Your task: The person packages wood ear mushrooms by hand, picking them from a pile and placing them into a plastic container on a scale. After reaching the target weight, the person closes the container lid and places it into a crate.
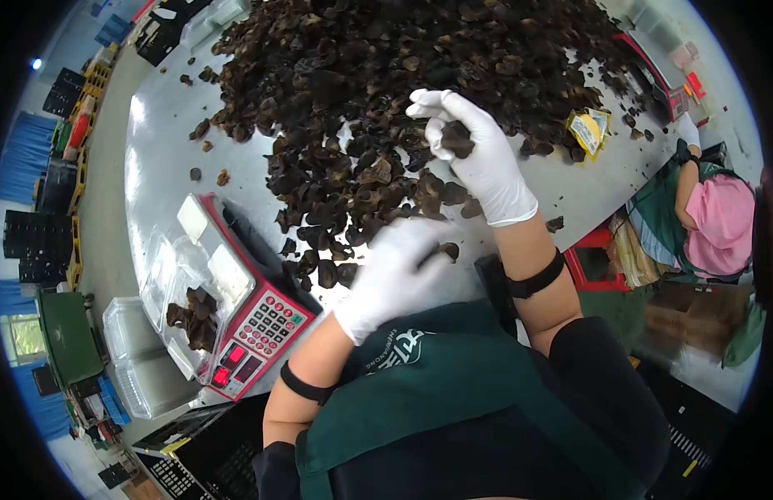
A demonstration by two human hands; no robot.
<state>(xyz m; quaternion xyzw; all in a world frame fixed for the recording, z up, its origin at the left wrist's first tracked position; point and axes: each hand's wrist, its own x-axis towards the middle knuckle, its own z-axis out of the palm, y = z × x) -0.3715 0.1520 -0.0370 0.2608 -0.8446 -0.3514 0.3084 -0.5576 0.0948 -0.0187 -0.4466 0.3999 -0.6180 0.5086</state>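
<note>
Dark brown, crinkled pieces like wood ear fungus (345, 58) are heaped across a metal table (165, 125). My right hand (478, 154), in a white glove, is raised over the heap's near side with its fingers curled around a dark piece (457, 140). Lower and to the left, my left hand (395, 271), also gloved, is smeared by motion above the near edge of the pieces; its fingers cannot be made out. A red and white scale (266, 325) stands left of it, with a clear plastic tray (165, 292) on top holding several dark pieces (195, 319).
Stacked clear trays (140, 358) sit left of the scale. A yellow packet (588, 133) lies right of the heap. Another scale (653, 75) is at the far right, near a co-worker (716, 221) in pink. Black crates (228, 458) stand below the table's near edge.
</note>
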